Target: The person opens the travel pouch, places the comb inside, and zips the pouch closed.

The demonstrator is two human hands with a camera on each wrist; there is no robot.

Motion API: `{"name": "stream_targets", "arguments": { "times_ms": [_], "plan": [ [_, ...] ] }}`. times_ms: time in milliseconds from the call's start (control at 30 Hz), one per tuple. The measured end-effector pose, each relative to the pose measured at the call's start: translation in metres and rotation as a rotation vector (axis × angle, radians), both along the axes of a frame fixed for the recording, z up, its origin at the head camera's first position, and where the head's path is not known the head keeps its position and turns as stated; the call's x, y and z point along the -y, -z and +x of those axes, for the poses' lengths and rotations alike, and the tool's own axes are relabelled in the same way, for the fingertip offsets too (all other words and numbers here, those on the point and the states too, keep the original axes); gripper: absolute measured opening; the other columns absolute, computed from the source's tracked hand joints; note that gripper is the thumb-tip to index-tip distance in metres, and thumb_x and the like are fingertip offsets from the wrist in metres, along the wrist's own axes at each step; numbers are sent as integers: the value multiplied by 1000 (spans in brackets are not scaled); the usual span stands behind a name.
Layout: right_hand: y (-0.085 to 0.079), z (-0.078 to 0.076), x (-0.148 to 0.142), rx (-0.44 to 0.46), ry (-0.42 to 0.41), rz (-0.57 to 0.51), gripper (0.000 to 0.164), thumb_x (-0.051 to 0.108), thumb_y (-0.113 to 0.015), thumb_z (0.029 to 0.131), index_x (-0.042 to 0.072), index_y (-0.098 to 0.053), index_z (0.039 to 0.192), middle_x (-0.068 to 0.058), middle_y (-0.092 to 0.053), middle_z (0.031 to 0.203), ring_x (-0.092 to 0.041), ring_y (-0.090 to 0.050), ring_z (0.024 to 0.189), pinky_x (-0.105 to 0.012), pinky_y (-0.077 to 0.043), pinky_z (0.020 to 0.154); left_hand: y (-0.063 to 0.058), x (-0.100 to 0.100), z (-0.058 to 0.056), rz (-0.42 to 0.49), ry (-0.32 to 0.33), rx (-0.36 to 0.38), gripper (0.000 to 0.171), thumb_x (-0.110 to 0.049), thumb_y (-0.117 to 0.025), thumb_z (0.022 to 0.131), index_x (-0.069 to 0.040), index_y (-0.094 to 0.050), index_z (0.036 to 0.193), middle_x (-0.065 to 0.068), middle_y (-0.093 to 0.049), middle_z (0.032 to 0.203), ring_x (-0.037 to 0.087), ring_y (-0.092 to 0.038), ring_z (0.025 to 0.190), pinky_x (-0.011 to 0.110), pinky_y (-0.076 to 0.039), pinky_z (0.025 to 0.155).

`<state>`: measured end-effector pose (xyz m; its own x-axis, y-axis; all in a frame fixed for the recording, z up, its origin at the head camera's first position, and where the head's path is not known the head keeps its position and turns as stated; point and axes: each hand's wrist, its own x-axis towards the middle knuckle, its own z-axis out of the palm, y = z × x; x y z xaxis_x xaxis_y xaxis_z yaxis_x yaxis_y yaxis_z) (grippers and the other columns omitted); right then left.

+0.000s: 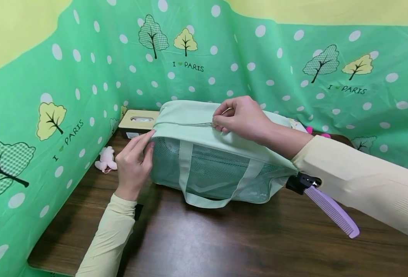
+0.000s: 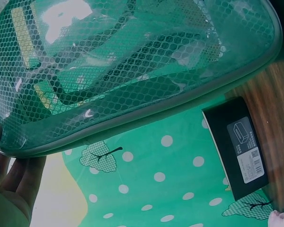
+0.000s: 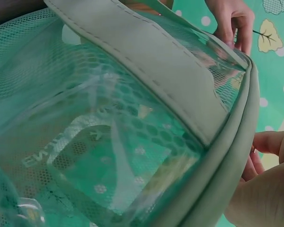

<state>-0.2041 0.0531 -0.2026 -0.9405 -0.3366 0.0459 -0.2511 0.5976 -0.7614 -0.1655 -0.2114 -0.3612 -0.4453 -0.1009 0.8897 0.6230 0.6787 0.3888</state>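
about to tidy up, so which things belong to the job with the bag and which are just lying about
In the job:
- mint-green bag
- zip on top
- right hand, pinching at the zip
- left hand, gripping the bag

Just lying about:
- purple comb
- pale pink plush toy
- black box
- bright pink item, partly hidden

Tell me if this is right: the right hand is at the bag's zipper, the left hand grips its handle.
Wrong on the handle: the head view shows the left hand gripping a top corner of the bag instead. The right hand is at the zipper.
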Motion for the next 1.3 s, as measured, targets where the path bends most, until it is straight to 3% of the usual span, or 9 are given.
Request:
{"name": "stream_targets", "arguments": {
  "times_ms": [233, 433, 567, 1000, 1300],
  "plan": [
    [-1, -3, 6, 18, -6, -28, 14, 8, -65, 91, -1, -73, 98, -7, -76, 80, -12, -68, 66, -19, -50, 65, -1, 0, 0, -7, -6, 1, 28, 2, -70, 94, -1, -76, 121, 19, -75, 108, 35, -75, 97, 22, -52, 93],
    [-3, -6, 12, 21, -19, -25, 16, 7, -63, 90, -1, -73, 101, -7, -76, 81, -12, -69, 66, -21, -51, 66, -1, -1, 0, -5, -4, 2, 28, 4, -70, 94, -1, -75, 121, 19, -75, 109, 35, -74, 97, 18, -50, 95],
    [-3, -8, 17, 27, -16, -15, 16, 7, -63, 91, 0, -74, 101, -6, -77, 80, -10, -69, 66, -20, -50, 66, -1, 0, 0, -9, -7, -1, 30, 7, -71, 92, -1, -75, 121, 19, -75, 108, 35, -74, 97, 21, -52, 94],
    [-8, -16, 33, 142, 20, -92, 14, 6, -62, 96, -2, -71, 103, -7, -76, 83, -6, -66, 62, -18, -55, 65, -1, -2, -4, -1, 8, -12, 29, 8, -70, 92, 1, -75, 120, 19, -76, 107, 37, -74, 96, 13, -47, 98],
    [-7, -20, 43, 196, 23, -136, 13, 3, -62, 97, -5, -69, 105, -9, -75, 83, -6, -64, 62, -18, -56, 64, 1, -1, -3, -6, 1, 4, 27, 4, -69, 95, 0, -75, 121, 19, -76, 108, 35, -74, 98, 19, -51, 96]
  ]
}}
